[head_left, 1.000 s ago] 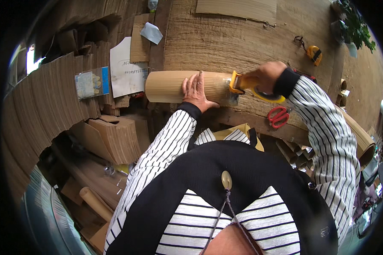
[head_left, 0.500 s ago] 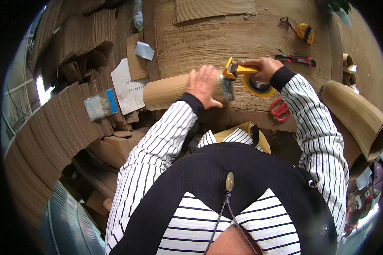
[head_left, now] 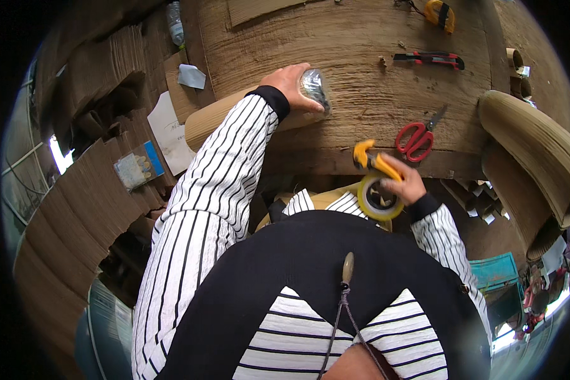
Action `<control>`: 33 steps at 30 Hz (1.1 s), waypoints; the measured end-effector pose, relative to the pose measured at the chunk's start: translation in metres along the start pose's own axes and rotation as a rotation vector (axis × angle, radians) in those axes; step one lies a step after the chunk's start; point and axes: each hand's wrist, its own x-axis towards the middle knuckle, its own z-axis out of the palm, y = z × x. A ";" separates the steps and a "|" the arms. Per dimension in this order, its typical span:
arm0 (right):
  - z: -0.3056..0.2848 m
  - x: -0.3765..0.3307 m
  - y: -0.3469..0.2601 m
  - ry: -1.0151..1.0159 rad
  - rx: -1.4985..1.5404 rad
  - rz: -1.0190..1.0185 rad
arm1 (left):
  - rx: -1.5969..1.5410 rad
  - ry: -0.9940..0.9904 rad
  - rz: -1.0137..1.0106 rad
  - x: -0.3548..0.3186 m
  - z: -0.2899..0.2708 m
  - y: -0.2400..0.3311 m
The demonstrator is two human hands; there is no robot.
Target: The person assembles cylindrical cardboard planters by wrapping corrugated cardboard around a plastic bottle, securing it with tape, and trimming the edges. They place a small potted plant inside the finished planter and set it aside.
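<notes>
My left hand (head_left: 292, 85) presses on the end of a brown cardboard tube (head_left: 215, 117) lying across the wooden bench (head_left: 361, 57); that end is covered with shiny clear tape (head_left: 315, 88). My right hand (head_left: 404, 183) grips a yellow tape dispenser (head_left: 377, 183) with a yellowish tape roll, held low at the bench's front edge, apart from the tube. Red-handled scissors (head_left: 417, 139) lie on the bench just above my right hand.
A red and black utility knife (head_left: 430, 59) and a yellow tool (head_left: 440, 14) lie at the far side of the bench. Corrugated cardboard stacks (head_left: 76, 209) fill the left; a large rolled cardboard piece (head_left: 532, 149) stands at right. Papers (head_left: 164, 130) and a plastic bottle (head_left: 175, 22) lie left of the tube.
My right hand has pulled the tape dispenser away from the tube end, down toward my body. My left hand has shifted onto the taped end of the tube.
</notes>
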 end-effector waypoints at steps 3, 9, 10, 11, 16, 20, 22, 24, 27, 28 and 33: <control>0.011 -0.034 -0.008 0.022 0.060 0.135 | -0.060 -0.060 -0.035 -0.001 -0.010 0.009; 0.076 0.106 -0.031 -0.353 -0.297 0.094 | -0.108 -0.037 0.005 0.011 -0.003 -0.005; 0.099 0.135 -0.053 -0.393 -0.283 0.214 | -0.162 -0.048 0.010 0.014 -0.003 -0.016; 0.118 0.144 -0.100 -0.387 -0.517 0.179 | -0.208 -0.060 0.024 0.020 -0.006 -0.025; 0.190 0.119 -0.081 -0.497 -0.973 -0.196 | -0.223 0.195 -0.108 0.041 -0.015 -0.072; 0.146 0.099 -0.066 -0.374 -0.942 -0.066 | 0.304 0.489 0.030 0.003 0.012 -0.013; 0.120 0.084 -0.063 -0.290 -1.054 -0.030 | 0.289 0.536 0.045 0.000 0.020 -0.037; 0.098 0.072 -0.064 -0.179 -1.149 -0.010 | 0.327 0.599 0.005 -0.005 0.013 -0.055; 0.070 0.056 -0.059 -0.037 -1.132 0.037 | 0.225 0.760 0.131 -0.034 0.033 -0.105; 0.064 0.051 -0.063 -0.021 -1.092 0.079 | 0.207 0.727 0.094 -0.051 0.038 -0.117; 0.052 0.028 -0.069 0.125 -0.978 0.156 | -0.042 0.564 -0.124 -0.174 0.090 -0.235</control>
